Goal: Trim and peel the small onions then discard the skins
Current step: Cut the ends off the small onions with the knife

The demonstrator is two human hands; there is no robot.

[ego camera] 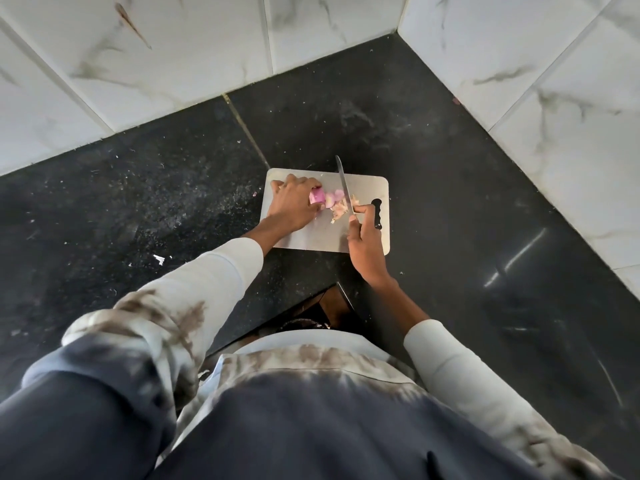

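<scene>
Two hands working small onions on a steel cutting board in the corner of a dark counter.

The left hand (294, 204) is reaching in from the left, palm down, its fingers curling over and gripping a purple onion (317, 196) on the cutting board (311, 237); more peeled onion pieces (333, 199) and pale skins (341, 211) are lying just beside it toward the middle of the board. The right hand (363, 242) is coming up from below, its fingers wrapping round the handle of a knife (344, 188) with the forefinger hooking over near the blade; the blade is pointing away from the person, just right of the pieces. A black slot handle (376, 213) is showing at the board's right edge. White sleeves (214, 275) are covering both forearms above the black counter (138, 202).
</scene>
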